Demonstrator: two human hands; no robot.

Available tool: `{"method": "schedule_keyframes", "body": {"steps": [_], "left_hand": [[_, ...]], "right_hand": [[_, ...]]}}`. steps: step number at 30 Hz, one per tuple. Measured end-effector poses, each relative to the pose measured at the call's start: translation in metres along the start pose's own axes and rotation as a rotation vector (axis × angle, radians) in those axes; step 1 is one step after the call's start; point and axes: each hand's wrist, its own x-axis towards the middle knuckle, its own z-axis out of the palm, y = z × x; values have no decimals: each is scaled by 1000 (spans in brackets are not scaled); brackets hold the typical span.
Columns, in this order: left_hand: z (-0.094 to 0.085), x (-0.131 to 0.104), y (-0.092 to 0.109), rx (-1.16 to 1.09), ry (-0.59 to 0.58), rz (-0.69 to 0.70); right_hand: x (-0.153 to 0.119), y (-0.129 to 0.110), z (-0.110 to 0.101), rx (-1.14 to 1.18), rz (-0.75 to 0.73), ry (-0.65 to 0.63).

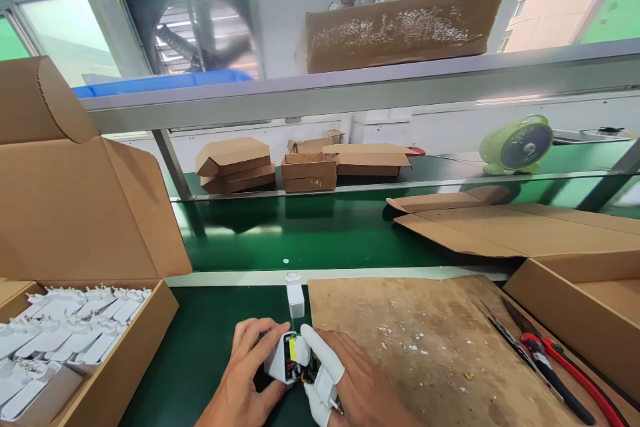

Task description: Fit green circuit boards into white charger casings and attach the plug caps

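Observation:
My left hand [253, 367] grips a white charger housing [275, 360] between thumb and fingers, its open end facing right. A small circuit board [291, 349] with a yellow-wrapped part shows at that opening. My right hand [357, 373], with white covers on the thumb and a finger, holds a white plug piece [325, 387] with metal pins beside the board. Whether the board is joined to the plug piece is hidden by the fingers. Just beyond my hands, another white charger [295, 298] stands on the green bench [195, 340].
At left, an open carton [140, 333] holds many white chargers. A worn brown board [400, 320] lies to the right, with tweezers [520, 347] and red-handled cutters [555, 353] on it. Another open carton [565, 307] stands far right. Small boxes [309, 173] and a green fan [520, 145] sit behind.

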Motion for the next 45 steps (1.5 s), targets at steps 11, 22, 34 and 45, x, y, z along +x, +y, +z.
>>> {"method": "schedule_keyframes", "body": {"steps": [11,22,34,45], "left_hand": [[1,-2,-1,-6,-27,-29],[4,-2,1,-108,-84,-52],[-1,-7,-1,-485,-204,-199],[13,-3,-6,-726,-80,-332]], "right_hand": [[2,-6,-8,-19,14,-38],[1,1,4,48,-82,41],[0,5,-4,249,256,-116],[-1,6,12,110,44,-124]]}}
